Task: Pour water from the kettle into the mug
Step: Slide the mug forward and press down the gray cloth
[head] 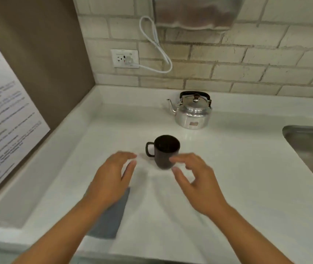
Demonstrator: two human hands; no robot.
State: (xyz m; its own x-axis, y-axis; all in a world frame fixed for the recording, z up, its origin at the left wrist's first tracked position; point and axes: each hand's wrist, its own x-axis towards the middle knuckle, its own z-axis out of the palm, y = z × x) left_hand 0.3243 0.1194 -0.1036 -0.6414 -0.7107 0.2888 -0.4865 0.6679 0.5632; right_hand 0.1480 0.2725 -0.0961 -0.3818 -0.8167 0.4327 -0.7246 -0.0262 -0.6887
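A shiny metal kettle (192,111) with a black handle and its spout pointing left stands upright near the tiled back wall. In front of it a dark mug (166,150) sits upright on the white counter, handle to the left. My left hand (113,178) hovers just left of the mug, fingers apart, holding nothing. My right hand (193,180) is open beside the mug's lower right, its fingertips close to the mug's side; whether they touch it I cannot tell.
A grey cloth (110,220) lies on the white counter (228,178) under my left forearm. A steel sink (311,151) is at the right. A wall socket (125,58) with a white cable, a brown side wall and a printed poster (5,115) are at the left.
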